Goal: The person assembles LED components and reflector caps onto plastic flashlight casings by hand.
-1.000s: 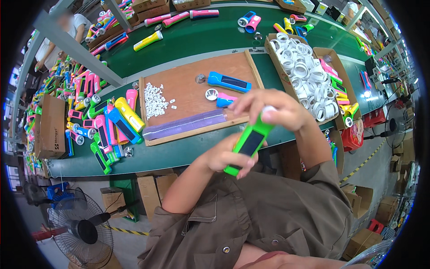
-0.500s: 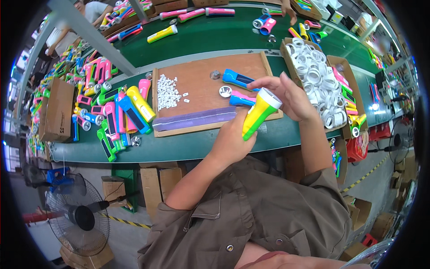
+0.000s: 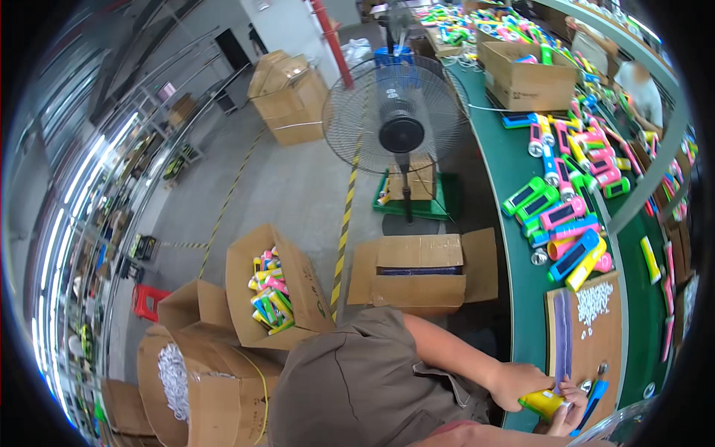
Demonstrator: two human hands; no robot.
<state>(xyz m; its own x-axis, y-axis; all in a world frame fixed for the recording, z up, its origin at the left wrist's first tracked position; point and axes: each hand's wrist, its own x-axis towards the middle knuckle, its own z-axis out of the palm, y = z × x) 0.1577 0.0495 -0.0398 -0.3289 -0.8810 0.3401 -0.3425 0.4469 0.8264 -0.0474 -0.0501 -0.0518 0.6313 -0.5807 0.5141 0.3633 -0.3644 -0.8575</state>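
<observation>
At the lower right, my left hand (image 3: 515, 384) is closed round the body of a yellow and green flashlight (image 3: 542, 404). My right hand (image 3: 568, 411) has its fingers bent round the flashlight's head end, which they largely hide. Just beyond the hands, a blue flashlight (image 3: 594, 401) lies on a wooden board (image 3: 605, 339). A small shiny reflector cup (image 3: 603, 368) is near it. Many small white parts (image 3: 593, 302) are heaped at the board's far end, and a purple strip (image 3: 563, 335) runs along its near side.
Flashlights in several colours (image 3: 566, 212) pile along the green bench (image 3: 491, 160), around a cardboard box (image 3: 529, 80). A standing fan (image 3: 402, 134) is beside the bench. On the floor are an open carton (image 3: 421, 287), a box of flashlights (image 3: 298, 287) and a box of white rings (image 3: 195, 380).
My view has swung far to the left, bringing the floor, fan and boxes into sight. My right hand has come from beside the flashlight onto its head; my left still holds the body.
</observation>
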